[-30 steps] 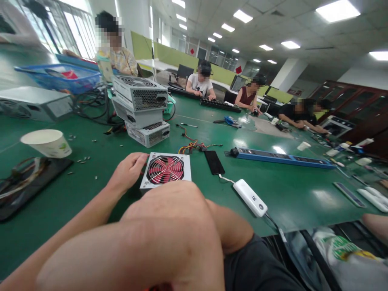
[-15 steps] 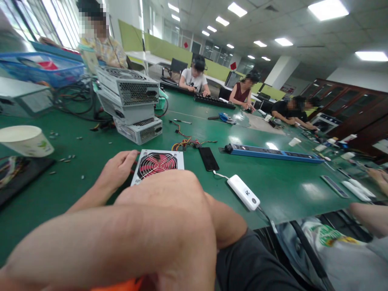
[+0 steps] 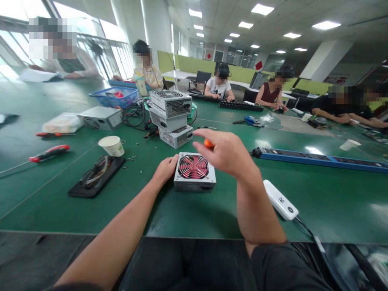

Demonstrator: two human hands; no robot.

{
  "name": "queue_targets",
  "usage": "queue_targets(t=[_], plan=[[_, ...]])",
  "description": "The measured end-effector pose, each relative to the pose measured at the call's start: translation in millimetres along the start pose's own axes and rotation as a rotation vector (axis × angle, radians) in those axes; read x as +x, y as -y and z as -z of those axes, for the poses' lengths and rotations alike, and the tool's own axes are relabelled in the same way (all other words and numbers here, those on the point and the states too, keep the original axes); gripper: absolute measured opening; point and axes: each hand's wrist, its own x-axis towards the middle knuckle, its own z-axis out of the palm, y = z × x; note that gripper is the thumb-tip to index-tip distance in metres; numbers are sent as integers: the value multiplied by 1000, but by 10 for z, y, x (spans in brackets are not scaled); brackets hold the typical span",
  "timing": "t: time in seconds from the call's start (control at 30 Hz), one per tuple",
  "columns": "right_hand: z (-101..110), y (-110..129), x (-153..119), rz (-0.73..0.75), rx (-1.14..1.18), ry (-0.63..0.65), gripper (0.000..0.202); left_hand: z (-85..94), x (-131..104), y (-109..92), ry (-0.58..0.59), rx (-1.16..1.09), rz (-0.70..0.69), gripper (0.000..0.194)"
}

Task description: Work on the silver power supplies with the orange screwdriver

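A grey computer power supply with a red fan under a wire grille lies on the green table in front of me. My left hand holds its left side, fingers against the casing and fingertips partly out of sight. Over its upper right corner hovers my right hand, closed around an orange-handled tool. Only a bit of orange shows between thumb and forefinger; the hand hides the rest.
Behind stand several stacked power supplies. Leftward lie a paper cup, a black tray with wires, loose screws and a red-black screwdriver. A white power bank and a blue power strip lie right. Other people sit around the table.
My right arm, earlier bent across close to the camera, has moved away and up, bringing the hand over the power supply. My left hand stays at its side. The view has swung left.
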Motion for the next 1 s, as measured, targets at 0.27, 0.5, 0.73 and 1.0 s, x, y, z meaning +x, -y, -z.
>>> queue_targets(t=[0.27,0.5,0.73,1.0], plan=[[-707,-933,-48,-703,44,321,38,-12,33,111,21,-13,27,78],[-1172,-893,-461,-838,304,471,40,53,9,36,154,-142,145,86],[-1251,-962,-460,-894,446,498,40,78,-294,-64,257,-216,156,77],[-1267,-942,-484,-925,549,473,41,-16,-524,-82,298,-334,95,71]])
